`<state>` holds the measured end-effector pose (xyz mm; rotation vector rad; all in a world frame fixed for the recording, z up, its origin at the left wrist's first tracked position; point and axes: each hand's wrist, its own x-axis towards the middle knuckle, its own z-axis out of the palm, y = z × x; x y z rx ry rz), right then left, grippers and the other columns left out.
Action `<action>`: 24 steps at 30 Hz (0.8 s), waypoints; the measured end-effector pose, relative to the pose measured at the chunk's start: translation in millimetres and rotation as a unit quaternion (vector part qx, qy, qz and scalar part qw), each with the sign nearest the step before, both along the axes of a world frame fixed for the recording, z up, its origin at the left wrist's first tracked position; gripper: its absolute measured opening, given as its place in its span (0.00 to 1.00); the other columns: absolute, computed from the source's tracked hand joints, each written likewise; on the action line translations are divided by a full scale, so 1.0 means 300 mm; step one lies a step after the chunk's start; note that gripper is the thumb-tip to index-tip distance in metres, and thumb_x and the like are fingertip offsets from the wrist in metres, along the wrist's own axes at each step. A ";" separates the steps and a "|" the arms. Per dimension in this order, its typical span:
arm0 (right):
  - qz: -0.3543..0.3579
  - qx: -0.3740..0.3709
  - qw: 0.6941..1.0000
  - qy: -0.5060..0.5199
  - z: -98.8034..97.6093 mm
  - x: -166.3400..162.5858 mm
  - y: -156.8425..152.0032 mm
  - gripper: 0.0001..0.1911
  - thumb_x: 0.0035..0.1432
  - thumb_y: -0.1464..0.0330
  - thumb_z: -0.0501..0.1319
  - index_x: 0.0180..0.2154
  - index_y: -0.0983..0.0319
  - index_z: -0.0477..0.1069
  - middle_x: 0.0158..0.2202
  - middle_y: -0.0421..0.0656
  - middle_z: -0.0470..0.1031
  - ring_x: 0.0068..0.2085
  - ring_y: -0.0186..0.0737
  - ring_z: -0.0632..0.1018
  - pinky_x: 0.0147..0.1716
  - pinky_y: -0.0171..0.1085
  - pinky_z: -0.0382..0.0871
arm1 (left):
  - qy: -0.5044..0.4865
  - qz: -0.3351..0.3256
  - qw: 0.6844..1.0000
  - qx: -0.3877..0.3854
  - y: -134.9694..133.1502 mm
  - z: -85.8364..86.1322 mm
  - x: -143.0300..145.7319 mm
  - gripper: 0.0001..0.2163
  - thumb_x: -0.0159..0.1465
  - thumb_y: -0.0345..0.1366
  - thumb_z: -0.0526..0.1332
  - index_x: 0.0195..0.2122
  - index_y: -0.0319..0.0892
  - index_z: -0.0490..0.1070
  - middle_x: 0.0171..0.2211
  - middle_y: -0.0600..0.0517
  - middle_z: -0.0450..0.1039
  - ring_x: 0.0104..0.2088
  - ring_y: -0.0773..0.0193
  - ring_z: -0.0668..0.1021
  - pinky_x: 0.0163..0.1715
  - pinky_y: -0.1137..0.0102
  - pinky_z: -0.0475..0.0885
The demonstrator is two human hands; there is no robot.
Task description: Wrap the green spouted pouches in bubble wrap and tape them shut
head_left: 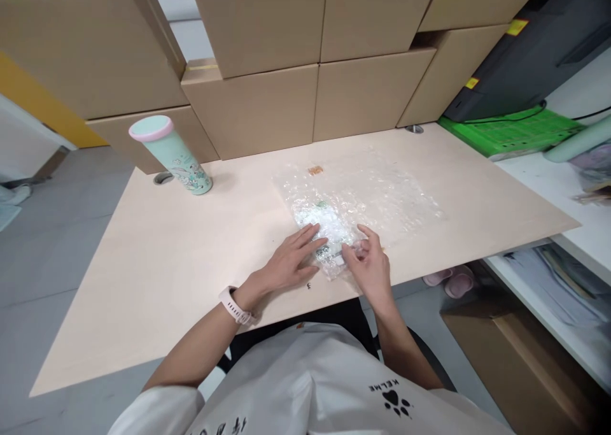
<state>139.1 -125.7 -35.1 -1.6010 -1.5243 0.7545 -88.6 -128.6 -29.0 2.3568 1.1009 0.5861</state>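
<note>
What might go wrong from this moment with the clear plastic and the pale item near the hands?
The clear plastic spreads beyond the left hand and right hand, so it might crease or slide. The pale item lies near the front edge of the table; a careless pull might drag it off.

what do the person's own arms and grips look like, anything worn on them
Two human arms, with a light grey-white fabric short sleeve on the left. A pale pink wrist strap with dark slots circles the left wrist; the right wrist is bare. The left grip and right grip are ungloved.
</note>
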 end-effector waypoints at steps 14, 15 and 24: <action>0.040 0.163 0.976 -0.142 0.047 0.023 -0.006 0.14 0.67 0.66 0.52 0.46 0.60 0.74 0.45 0.49 0.79 0.45 0.49 0.77 0.45 0.46 0.72 | 0.026 0.006 1.000 0.017 -0.005 -0.007 0.001 0.30 0.71 0.39 0.58 0.72 0.52 0.49 0.75 0.48 0.40 0.74 0.51 0.47 0.70 0.50 0.54; 0.050 0.150 0.976 -0.152 0.041 0.015 -0.004 0.15 0.67 0.65 0.52 0.46 0.61 0.75 0.45 0.50 0.79 0.46 0.51 0.77 0.45 0.48 0.72 | 0.024 0.005 0.999 0.021 -0.004 -0.009 0.000 0.30 0.71 0.39 0.58 0.72 0.51 0.48 0.75 0.48 0.40 0.74 0.51 0.47 0.70 0.50 0.53; 0.093 0.001 0.994 0.053 0.000 0.014 0.053 0.22 0.64 0.56 0.58 0.54 0.60 0.71 0.43 0.48 0.80 0.41 0.46 0.80 0.41 0.45 0.74 | 0.012 -0.002 1.000 0.014 -0.002 -0.016 -0.001 0.31 0.72 0.39 0.57 0.72 0.52 0.45 0.75 0.47 0.39 0.74 0.52 0.45 0.70 0.50 0.53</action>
